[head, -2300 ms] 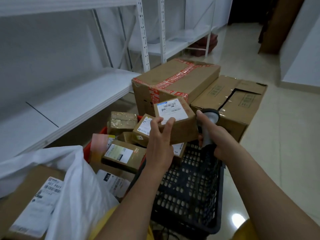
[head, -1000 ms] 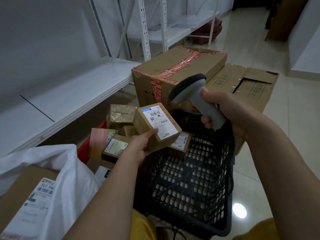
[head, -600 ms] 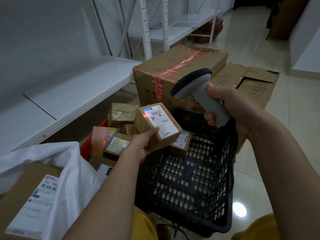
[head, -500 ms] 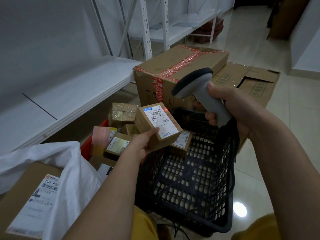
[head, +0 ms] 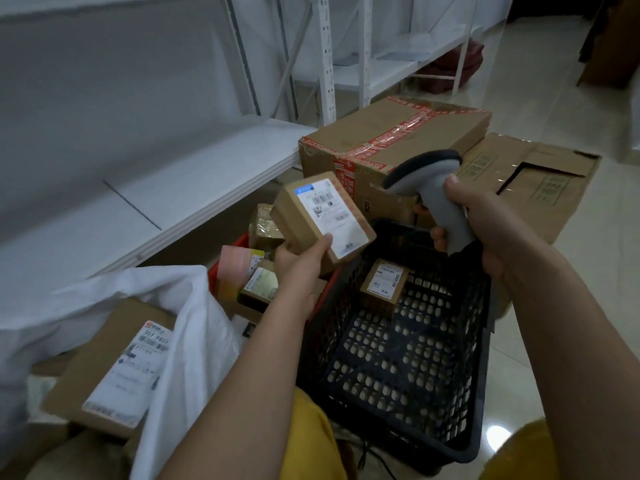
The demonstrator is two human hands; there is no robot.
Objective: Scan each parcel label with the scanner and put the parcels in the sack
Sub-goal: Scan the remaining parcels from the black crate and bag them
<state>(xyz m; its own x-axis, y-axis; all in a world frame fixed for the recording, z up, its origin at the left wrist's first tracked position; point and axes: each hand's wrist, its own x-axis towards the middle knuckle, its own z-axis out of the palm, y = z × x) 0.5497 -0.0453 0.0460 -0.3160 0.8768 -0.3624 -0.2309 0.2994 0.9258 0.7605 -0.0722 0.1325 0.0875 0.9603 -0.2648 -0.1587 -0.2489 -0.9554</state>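
My left hand grips a small brown parcel from below, its white label facing up. My right hand holds the grey scanner by its handle, the head pointing left and down toward that label, a short gap apart. The white sack lies open at the lower left with a labelled brown box inside. One small labelled parcel lies in the black basket. Several small parcels sit in a red crate behind my left wrist.
Two large cardboard boxes, one with red tape and one flatter, stand beyond the basket. White metal shelving runs along the left. Tiled floor lies to the right.
My right hand lifted the scanner from the basket and aimed it at the parcel; a red scan light showed on the label, then went out. My left hand has raised the parcel a little.
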